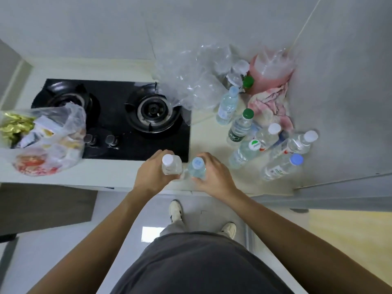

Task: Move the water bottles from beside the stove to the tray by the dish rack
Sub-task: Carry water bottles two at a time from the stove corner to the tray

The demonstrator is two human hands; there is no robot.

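Note:
My left hand point(151, 174) grips a clear water bottle with a white cap point(170, 164) near the counter's front edge, just right of the black stove point(114, 122). Beside it my right hand point(213, 175) grips a second bottle with a pale blue cap point(198, 167). Both bottles stand upright and close together. To the right, several more water bottles stand in a cluster on the counter, among them a green-capped one point(240, 127), a white-capped one point(302, 142) and a blue-capped one point(280, 167). No tray or dish rack is in view.
Crumpled clear plastic point(191, 75) lies behind the stove's right burner. A pink bag point(269, 71) and a pink cloth point(269, 102) sit in the back corner. A plastic bag of packets point(46, 136) covers the stove's left side. The wall closes the counter on the right.

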